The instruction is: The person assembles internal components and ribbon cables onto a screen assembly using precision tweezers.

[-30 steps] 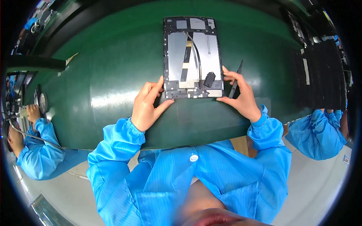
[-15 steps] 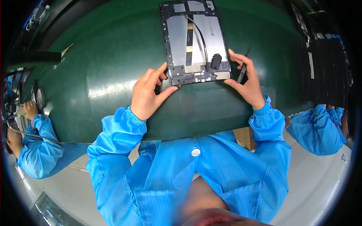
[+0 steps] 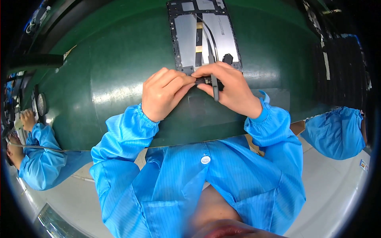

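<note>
Opened tablet (image 3: 185, 41): black-framed and rectangular, with silver metal plates inside, lying on the smooth dark-green desk (image 3: 127, 59) ahead of the person, its lower edge partly hidden by the hands.
Tablet's inside: a thin, curved black cable (image 3: 214, 37) beside a flat black strip with tan bands (image 3: 199, 37); a small black oblong part (image 3: 227, 59) towards the lower right.
Left hand (image 3: 163, 93): fingers bunched at the tablet's lower edge; what they pinch, if anything, cannot be told.
Right hand (image 3: 236, 88): fingers grasping a slim, dark-grey tool (image 3: 216, 92), fingertips close to the left ones.
Far left: a co-worker's blue sleeve (image 3: 47, 139).
</note>
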`<state>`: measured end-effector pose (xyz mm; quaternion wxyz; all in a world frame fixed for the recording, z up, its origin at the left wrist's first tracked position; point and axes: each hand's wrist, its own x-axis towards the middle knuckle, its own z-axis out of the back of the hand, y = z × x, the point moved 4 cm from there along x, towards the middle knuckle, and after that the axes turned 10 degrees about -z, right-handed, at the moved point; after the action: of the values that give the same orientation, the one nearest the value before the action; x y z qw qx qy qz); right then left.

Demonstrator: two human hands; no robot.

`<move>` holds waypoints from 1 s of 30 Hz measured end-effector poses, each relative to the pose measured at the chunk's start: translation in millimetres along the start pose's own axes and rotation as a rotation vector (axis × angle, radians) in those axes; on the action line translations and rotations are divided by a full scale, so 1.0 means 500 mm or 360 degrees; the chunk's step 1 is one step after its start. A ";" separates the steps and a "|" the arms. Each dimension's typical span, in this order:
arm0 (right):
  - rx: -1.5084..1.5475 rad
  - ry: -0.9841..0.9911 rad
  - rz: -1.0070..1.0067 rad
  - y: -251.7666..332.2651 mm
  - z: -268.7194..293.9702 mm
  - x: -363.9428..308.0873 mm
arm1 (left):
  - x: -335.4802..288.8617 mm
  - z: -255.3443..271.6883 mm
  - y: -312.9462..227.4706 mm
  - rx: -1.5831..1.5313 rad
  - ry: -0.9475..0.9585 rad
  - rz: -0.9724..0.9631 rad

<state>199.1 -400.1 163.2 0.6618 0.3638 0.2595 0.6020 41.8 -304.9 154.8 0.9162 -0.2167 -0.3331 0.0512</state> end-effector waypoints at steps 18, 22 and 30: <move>0.0393 -0.0174 -0.0161 -0.028 -0.035 0.010 | -0.026 -0.014 0.016 -0.0510 -0.0058 0.0565; 0.0320 -0.0179 -0.0123 -0.023 -0.034 0.008 | -0.023 -0.011 0.015 -0.0493 -0.0036 0.0677; 0.0299 -0.0175 -0.0110 -0.023 -0.035 0.007 | -0.022 -0.006 0.015 -0.0419 -0.0015 0.0498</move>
<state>193.1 -393.8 143.7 0.6583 0.4477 0.2904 0.5309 35.5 -301.9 143.0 0.8593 -0.3836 -0.3033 0.1500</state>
